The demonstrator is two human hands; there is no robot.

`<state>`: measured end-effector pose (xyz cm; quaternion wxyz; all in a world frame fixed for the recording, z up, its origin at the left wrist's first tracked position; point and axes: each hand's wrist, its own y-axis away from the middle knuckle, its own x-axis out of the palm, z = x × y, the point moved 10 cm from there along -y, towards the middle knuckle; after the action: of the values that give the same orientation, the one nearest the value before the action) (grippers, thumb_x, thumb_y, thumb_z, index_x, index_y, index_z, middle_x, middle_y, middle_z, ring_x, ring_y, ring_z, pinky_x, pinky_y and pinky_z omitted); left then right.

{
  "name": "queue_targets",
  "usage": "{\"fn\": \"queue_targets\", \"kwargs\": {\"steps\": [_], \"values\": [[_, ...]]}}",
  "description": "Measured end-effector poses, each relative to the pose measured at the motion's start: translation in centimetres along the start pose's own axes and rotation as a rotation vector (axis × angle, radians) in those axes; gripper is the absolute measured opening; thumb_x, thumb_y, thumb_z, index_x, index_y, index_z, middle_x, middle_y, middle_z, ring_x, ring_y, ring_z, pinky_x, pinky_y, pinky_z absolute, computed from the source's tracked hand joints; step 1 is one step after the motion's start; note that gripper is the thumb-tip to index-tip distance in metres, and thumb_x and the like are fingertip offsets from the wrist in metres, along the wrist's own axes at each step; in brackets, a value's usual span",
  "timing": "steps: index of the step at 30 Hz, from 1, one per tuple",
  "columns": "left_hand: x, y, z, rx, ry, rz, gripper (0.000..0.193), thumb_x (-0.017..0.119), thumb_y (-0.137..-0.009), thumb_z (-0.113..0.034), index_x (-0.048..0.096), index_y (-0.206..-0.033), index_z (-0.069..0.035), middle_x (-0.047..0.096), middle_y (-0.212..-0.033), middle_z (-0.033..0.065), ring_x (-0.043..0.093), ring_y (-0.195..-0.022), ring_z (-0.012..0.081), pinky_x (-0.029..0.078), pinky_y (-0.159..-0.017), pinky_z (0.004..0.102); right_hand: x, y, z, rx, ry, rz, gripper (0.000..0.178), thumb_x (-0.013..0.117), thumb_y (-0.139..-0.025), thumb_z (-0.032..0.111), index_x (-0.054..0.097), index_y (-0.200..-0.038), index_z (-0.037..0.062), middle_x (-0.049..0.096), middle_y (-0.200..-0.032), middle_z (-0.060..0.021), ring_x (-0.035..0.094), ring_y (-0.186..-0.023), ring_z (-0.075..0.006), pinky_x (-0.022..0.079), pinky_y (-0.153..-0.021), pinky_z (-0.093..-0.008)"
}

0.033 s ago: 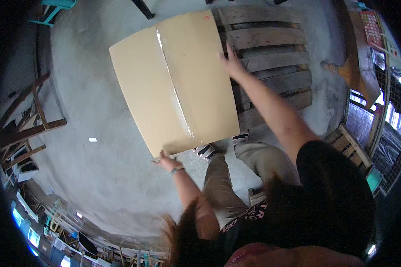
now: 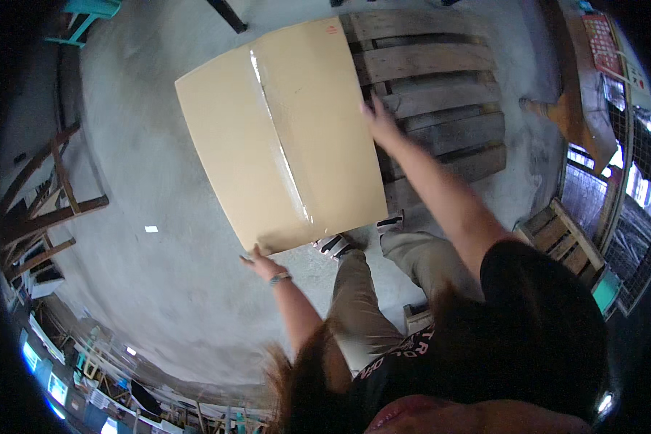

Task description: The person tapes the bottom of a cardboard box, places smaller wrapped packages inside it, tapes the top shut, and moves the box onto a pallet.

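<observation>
While left hand (image 2: 267,267) meets carton (image 2: 289,137) corner, right hand (image 2: 382,126) at side; grips spread, hold unclear.

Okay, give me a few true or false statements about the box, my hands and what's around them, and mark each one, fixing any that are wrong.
1. The large cardboard box has its top open. False: its top is closed, with a strip of shiny tape along it.
2. Your left hand is at the box's lower left corner in the picture. True.
3. The wristband is on your right wrist. False: it is on your left wrist.
4. Slats of a wooden pallet show to the right of the box. True.
5. Your right hand is by the box's left side. False: it is by the right side.
</observation>
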<state>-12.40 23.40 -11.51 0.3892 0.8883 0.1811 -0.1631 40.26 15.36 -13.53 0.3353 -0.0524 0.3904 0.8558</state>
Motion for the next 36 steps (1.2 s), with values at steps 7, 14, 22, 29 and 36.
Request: {"fn": "queue_targets", "kwargs": {"steps": [7,14,22,29,36], "values": [[6.9,-0.6,-4.7,0.003,-0.385,0.442,0.073,0.060,-0.081,-0.050,0.032,-0.123,0.003,0.046,-0.123,0.0191,0.050,-0.109,0.0287,0.046,-0.085,0.0385,7.2,19.1,-17.8,0.852,-0.844,0.004,0.073,0.023,-0.085,0.068,0.031,-0.137,0.0185,0.037,-0.138,-0.0093,0.036,-0.125,-0.0301,0.025,-0.098,-0.0597],[4.5,-5.4,-3.9,0.325,-0.926,0.170,0.080,0.062,-0.076,-0.056,0.034,-0.110,0.010,0.051,-0.111,0.0246,0.053,-0.101,0.0317,0.044,-0.087,0.0408,8.5,18.0,-18.0,0.701,-1.141,0.028,0.053,0.037,-0.090,0.053,0.047,-0.123,0.0129,0.053,-0.122,-0.0060,0.052,-0.110,-0.0213,0.043,-0.089,-0.0437],[13.1,10.6,12.7,-0.169,-0.290,0.726,0.038,0.055,-0.089,-0.033,0.045,-0.106,-0.001,0.059,-0.092,0.0091,0.057,-0.080,0.0167,0.050,-0.067,0.0338,-13.6,6.3,-11.3,0.166,-0.346,-0.408,0.055,0.059,-0.083,0.035,0.045,-0.127,0.0044,0.053,-0.123,-0.0130,0.049,-0.114,-0.0244,0.038,-0.094,-0.0365],[31.1,7.9,-13.6,0.796,-0.585,0.787,0.032,0.051,-0.089,-0.022,0.052,-0.111,0.000,0.061,-0.093,0.0170,0.059,-0.080,0.0286,0.049,-0.073,0.0352,-19.2,6.7,-8.4,0.100,-0.834,-0.379,0.079,0.058,-0.084,0.041,0.009,-0.143,0.0201,0.030,-0.140,-0.0096,0.033,-0.126,-0.0289,0.033,-0.095,-0.0502],[32.2,-4.9,-27.2,1.151,-1.127,0.288,0.061,0.045,-0.086,-0.054,0.050,-0.108,0.003,0.053,-0.111,0.0257,0.050,-0.104,0.0398,0.040,-0.085,0.0482,2.9,15.2,-16.0,0.621,-1.171,0.090,0.097,0.023,-0.072,0.083,0.021,-0.141,0.0162,0.025,-0.145,-0.0094,0.027,-0.130,-0.0313,0.023,-0.101,-0.0573]]}}
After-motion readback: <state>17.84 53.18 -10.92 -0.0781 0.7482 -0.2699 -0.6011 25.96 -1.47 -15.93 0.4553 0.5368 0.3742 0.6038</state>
